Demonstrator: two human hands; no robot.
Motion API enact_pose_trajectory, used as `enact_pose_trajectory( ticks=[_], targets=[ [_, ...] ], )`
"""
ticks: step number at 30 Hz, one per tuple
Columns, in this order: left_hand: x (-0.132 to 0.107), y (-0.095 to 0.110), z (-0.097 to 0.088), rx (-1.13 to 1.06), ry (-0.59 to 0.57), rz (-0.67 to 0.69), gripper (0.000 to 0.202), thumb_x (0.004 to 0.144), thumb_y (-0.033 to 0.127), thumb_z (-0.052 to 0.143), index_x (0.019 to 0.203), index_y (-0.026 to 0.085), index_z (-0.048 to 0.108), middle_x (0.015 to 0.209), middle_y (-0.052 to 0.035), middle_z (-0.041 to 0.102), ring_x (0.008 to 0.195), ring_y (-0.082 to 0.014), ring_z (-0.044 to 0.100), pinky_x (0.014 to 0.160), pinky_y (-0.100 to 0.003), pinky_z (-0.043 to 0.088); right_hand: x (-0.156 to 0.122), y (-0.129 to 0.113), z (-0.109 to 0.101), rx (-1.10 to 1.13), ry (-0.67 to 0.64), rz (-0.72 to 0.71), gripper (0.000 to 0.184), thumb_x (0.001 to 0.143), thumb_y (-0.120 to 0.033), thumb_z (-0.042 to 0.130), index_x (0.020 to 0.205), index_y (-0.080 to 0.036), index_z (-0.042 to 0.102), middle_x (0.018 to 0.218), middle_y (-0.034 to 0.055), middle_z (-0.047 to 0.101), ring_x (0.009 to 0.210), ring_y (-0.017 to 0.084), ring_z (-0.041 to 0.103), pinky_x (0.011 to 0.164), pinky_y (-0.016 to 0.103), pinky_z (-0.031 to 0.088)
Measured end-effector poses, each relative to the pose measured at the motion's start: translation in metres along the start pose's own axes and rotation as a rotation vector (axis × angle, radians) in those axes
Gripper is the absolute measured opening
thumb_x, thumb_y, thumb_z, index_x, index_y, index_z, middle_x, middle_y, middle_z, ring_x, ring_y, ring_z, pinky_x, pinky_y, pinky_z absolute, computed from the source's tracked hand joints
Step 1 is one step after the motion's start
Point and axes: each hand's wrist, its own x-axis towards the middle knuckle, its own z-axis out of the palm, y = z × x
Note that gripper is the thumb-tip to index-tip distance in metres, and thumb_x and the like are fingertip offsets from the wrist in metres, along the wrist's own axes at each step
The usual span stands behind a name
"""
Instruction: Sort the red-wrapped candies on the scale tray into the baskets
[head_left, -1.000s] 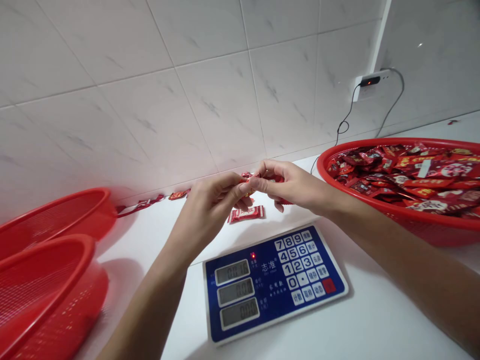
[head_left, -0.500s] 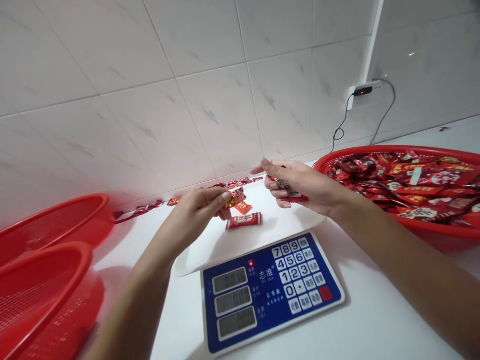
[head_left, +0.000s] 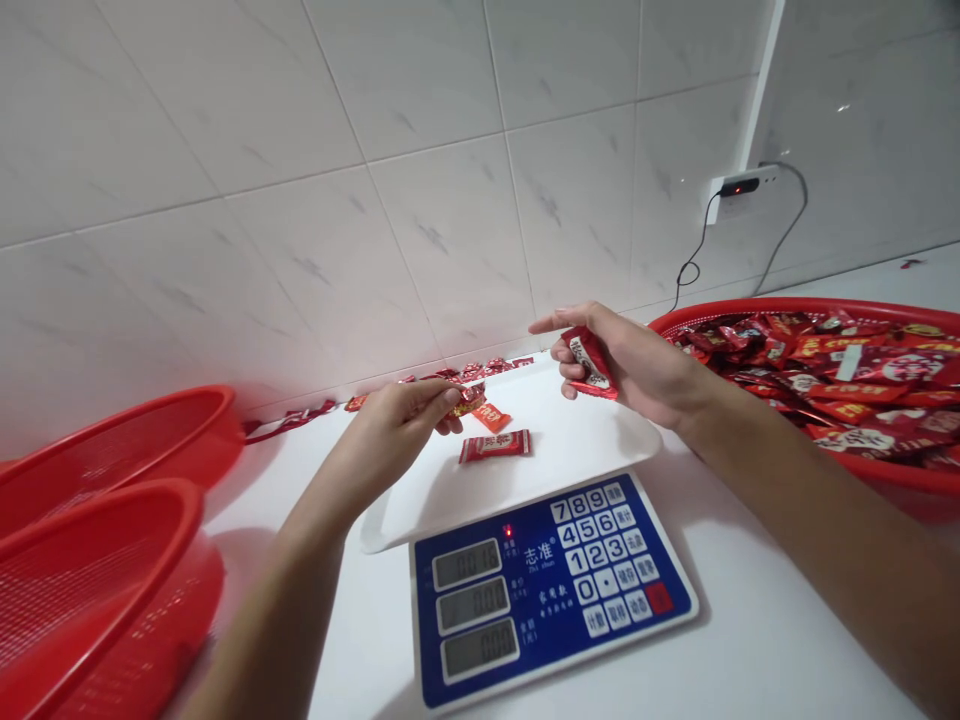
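My left hand (head_left: 397, 428) pinches a small crinkled red and gold candy (head_left: 470, 400) between thumb and fingers, just above the back of the white scale platform (head_left: 570, 450). My right hand (head_left: 619, 358) is higher and further right, gripping a red candy packet with a white label (head_left: 589, 360), its index finger stretched out. On the platform lie a red wrapped candy (head_left: 495, 446) and a smaller orange candy (head_left: 492, 417), both touching neither hand.
The scale's blue keypad and display panel (head_left: 551, 590) faces me below the platform. A red mesh basket (head_left: 780, 310) heaped with red candies stands at right, with two red baskets (head_left: 112, 450) at left. Loose wrappers (head_left: 457, 378) line the tiled wall, which has a powered socket (head_left: 742, 190).
My hands, together over the platform a second ago, have moved apart. The right hand went right and up with the packet. An orange candy now shows on the platform.
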Motion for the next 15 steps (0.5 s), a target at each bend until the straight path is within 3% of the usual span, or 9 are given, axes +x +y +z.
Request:
enact_pose_trajectory(
  ticks=[5,10,13,15],
  targets=[
    [0.0,-0.003,0.003,0.074,0.061,0.006,0.036,0.093,0.046,0.045,0.083,0.019,0.068,0.08,-0.0047,0.071,0.077,-0.0214,0.061,0.07,-0.032,0.04,0.0,-0.001,-0.001,-0.017,-0.004,-0.014,0.025,0.088,-0.026,0.045,0.104,-0.011,0.059,0.07,0.0004,0.043,0.059,0.012,0.039,0.053,0.024,0.044],
    [0.006,-0.016,0.006,0.018,0.034,-0.004,0.039,0.095,0.045,0.039,0.09,0.019,0.067,0.077,-0.004,0.067,0.077,-0.0207,0.06,0.073,-0.032,0.042,0.005,0.003,-0.005,-0.066,0.002,-0.032,0.023,0.084,-0.021,0.042,0.099,-0.011,0.057,0.067,0.0002,0.043,0.056,0.012,0.039,0.051,0.025,0.041],
    [0.008,-0.02,0.002,0.082,0.001,-0.022,0.039,0.093,0.047,0.041,0.094,0.019,0.068,0.092,-0.0082,0.071,0.087,-0.0246,0.063,0.078,-0.036,0.045,0.005,0.003,-0.007,-0.156,0.012,-0.023,0.019,0.083,-0.016,0.044,0.096,-0.012,0.057,0.061,-0.0016,0.042,0.051,0.011,0.038,0.047,0.024,0.035],
    [0.002,-0.02,-0.004,0.197,0.041,-0.026,0.035,0.09,0.044,0.045,0.095,0.019,0.069,0.104,-0.0116,0.071,0.095,-0.0293,0.063,0.081,-0.04,0.045,0.004,0.002,-0.008,-0.172,0.028,-0.041,0.016,0.085,-0.016,0.046,0.097,-0.012,0.056,0.059,-0.0023,0.041,0.05,0.011,0.039,0.046,0.024,0.033]
  ],
)
